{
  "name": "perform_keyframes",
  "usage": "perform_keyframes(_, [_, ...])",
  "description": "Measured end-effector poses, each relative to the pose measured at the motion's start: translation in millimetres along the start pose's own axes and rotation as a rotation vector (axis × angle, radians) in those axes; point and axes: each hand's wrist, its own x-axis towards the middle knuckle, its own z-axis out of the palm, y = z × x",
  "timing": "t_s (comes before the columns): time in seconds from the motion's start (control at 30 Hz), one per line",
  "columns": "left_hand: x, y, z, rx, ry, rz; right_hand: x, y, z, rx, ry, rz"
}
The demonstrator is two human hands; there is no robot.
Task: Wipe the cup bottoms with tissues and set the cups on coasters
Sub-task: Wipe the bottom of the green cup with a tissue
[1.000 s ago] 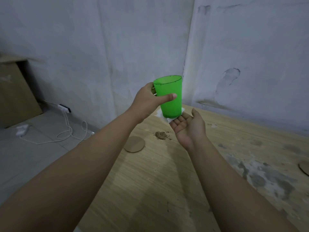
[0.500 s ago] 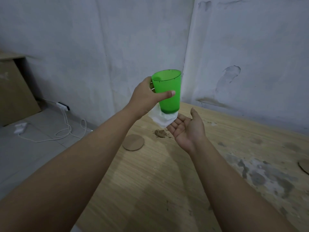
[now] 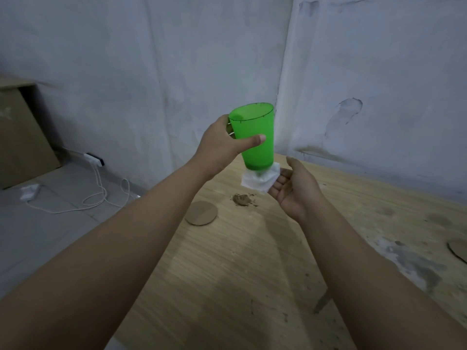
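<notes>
My left hand (image 3: 223,145) grips a green plastic cup (image 3: 255,140) around its side and holds it upright in the air above the wooden table (image 3: 227,274). A folded white tissue (image 3: 260,179) lies under the cup's bottom, resting on the fingers of my right hand (image 3: 293,190), whose palm faces up. A round brown coaster (image 3: 201,212) lies flat on the table below and to the left of the cup. Part of a second coaster (image 3: 457,250) shows at the right edge.
A small pile of brown dirt (image 3: 242,199) sits on the table between the coaster and my right hand. Grey stains mark the table's right side. White walls meet in a corner behind. A white cable and charger (image 3: 93,195) lie on the floor, left.
The cup has tipped slightly and the tissue has shifted under its bottom, from hanging at the left to lying on my right fingers. Both hands stay in about the same place.
</notes>
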Motion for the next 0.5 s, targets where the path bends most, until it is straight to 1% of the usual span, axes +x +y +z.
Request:
perform_keyframes(0.13, [-4,-2,4,-0.017,-0.008,-0.004,0,3,17,0.146,-0.007,0.014])
perform_keyframes(0.27, [-4,-4,2,-0.011,0.008,-0.01,0,7,19,0.286,0.025,-0.043])
perform_keyframes(0.4, [-5,-5,0,-0.003,0.016,0.002,-3,6,15,0.353,0.035,-0.115])
perform_keyframes(0.5, [-4,-7,-2,0.0,0.037,0.007,-8,2,12,0.322,0.021,-0.116])
